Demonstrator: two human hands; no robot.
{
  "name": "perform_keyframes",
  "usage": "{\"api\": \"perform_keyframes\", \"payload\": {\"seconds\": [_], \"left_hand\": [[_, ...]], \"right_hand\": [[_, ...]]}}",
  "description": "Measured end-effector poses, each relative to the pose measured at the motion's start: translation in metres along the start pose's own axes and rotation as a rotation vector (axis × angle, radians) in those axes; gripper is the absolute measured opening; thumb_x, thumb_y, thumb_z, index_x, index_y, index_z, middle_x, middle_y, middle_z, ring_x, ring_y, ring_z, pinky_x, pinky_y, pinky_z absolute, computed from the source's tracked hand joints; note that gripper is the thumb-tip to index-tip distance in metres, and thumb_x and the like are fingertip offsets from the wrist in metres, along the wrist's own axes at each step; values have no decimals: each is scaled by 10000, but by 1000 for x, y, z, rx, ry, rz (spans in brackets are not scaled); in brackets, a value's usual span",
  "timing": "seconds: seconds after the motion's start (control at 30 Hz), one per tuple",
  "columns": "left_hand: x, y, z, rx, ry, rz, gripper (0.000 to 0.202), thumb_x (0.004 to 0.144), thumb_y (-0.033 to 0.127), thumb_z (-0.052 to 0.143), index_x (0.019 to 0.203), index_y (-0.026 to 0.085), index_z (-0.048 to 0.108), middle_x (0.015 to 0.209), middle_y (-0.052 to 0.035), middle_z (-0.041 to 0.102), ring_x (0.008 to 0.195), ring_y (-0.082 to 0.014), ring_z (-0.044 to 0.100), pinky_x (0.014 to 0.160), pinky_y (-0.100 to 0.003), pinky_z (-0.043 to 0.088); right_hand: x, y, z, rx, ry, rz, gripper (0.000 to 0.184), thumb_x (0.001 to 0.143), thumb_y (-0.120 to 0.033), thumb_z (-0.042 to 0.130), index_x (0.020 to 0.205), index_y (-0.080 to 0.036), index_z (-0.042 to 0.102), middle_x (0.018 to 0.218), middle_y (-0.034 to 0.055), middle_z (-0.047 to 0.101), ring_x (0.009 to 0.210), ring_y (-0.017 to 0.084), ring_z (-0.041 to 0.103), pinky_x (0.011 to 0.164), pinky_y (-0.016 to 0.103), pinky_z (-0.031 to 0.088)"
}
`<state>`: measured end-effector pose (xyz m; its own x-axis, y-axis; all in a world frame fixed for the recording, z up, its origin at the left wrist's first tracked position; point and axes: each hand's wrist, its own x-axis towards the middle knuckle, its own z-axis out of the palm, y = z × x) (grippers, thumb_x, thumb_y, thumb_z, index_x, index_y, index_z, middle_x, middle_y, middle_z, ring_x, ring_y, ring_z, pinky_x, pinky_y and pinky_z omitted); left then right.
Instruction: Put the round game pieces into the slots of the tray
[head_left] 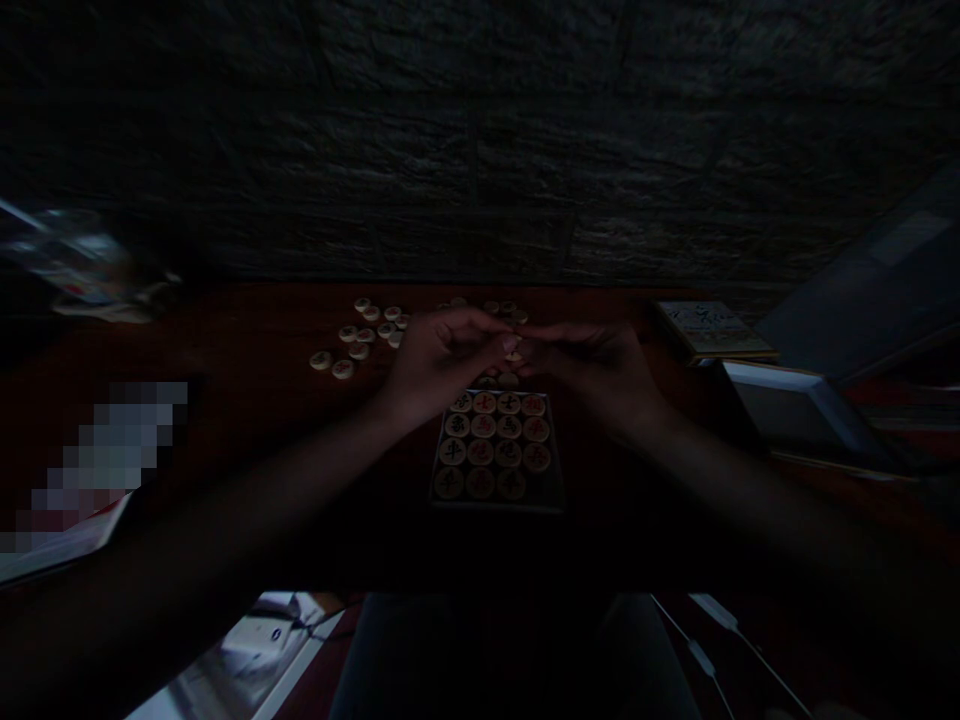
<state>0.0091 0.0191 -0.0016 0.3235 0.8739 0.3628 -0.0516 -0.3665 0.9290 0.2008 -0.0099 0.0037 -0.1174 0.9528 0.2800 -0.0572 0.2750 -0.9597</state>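
The scene is very dark. My left hand (442, 360) and my right hand (600, 370) meet fingertip to fingertip above a dark red table (247, 400), both pinched on a round pale game piece (514, 353). Just below them lies a shallow dark box (559, 500) filled with several round pieces marked in red and black, set in rows. More loose pieces (360, 340) are scattered on the table to the left of and behind my hands.
A small printed box or book (712, 330) lies at the right, with a light-framed panel (802, 415) beside it. Crumpled clear plastic (82, 265) sits far left. Papers (67, 540) lie at the near left edge. A dark brick wall stands behind.
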Motion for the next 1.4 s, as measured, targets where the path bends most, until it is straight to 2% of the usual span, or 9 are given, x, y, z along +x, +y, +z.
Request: {"api": "perform_keyframes", "payload": {"seconds": [0.13, 0.3, 0.43, 0.5, 0.7, 0.8, 0.97, 1.2, 1.4], "left_hand": [[-1, 1, 1, 27, -24, 31, 231, 895, 404, 795, 885, 175, 770, 795, -48, 817, 704, -175, 786, 654, -259, 627], [-3, -1, 6, 6, -81, 85, 205, 855, 313, 839, 983, 180, 752, 891, -55, 832, 813, -198, 809, 770, -305, 650], [-4, -2, 7, -31, -94, 39, 268, 813, 302, 872, 1003, 183, 726, 867, -50, 830, 812, -219, 816, 751, -321, 656], [-4, -4, 6, -25, -101, 59, 269, 796, 269, 881, 1003, 186, 730, 864, -43, 831, 805, -211, 816, 741, -307, 654], [-6, -5, 6, -23, -82, 59, 295, 760, 241, 907, 996, 180, 742, 898, -49, 840, 815, -212, 820, 769, -314, 667], [-5, -2, 6, -47, -72, 22, 312, 758, 264, 918, 1002, 175, 745, 888, -55, 841, 812, -215, 820, 743, -304, 667], [-3, 2, 3, -16, -22, -21, 361, 720, 323, 946, 985, 168, 756, 855, -55, 835, 736, -194, 799, 683, -278, 650], [-3, 3, 3, -81, -40, -45, 222, 842, 333, 847, 962, 171, 754, 850, -43, 831, 731, -179, 803, 686, -272, 660], [-3, 1, 5, 9, -53, 9, 243, 915, 419, 773, 918, 179, 732, 814, -52, 820, 722, -190, 802, 682, -292, 650]], "right_hand": [[1, 1, 1, -9, 32, -22, 244, 713, -442, 941, 859, -264, 860, 796, 9, 825, 669, 180, 761, 700, 334, 645], [2, 1, 1, -18, 60, -15, 272, 725, -478, 928, 765, -226, 833, 741, 24, 806, 614, 162, 733, 630, 300, 622], [1, 0, 0, -20, 65, 7, 296, 691, -464, 951, 815, -221, 836, 735, 18, 802, 610, 161, 727, 619, 299, 611], [0, 1, 0, -27, 66, 17, 311, 685, -454, 955, 847, -216, 839, 745, 20, 804, 624, 163, 727, 632, 304, 611], [1, 3, 0, -34, 75, 7, 311, 643, -438, 976, 807, -220, 827, 741, 12, 800, 614, 159, 704, 617, 303, 591], [1, 0, -1, -5, 47, 22, 290, 667, -420, 968, 842, -227, 841, 763, 8, 806, 647, 155, 711, 674, 310, 599], [1, -6, -3, 43, -17, 51, 318, 652, -351, 986, 919, -240, 854, 911, 14, 836, 816, 181, 768, 861, 359, 623], [1, -1, -4, 60, -46, 4, 346, 624, -389, 998, 894, -240, 839, 909, 17, 834, 819, 192, 775, 827, 367, 640], [1, -1, -4, -21, -15, 19, 306, 703, -468, 944, 856, -226, 834, 800, 17, 811, 689, 169, 738, 737, 350, 626]]}}
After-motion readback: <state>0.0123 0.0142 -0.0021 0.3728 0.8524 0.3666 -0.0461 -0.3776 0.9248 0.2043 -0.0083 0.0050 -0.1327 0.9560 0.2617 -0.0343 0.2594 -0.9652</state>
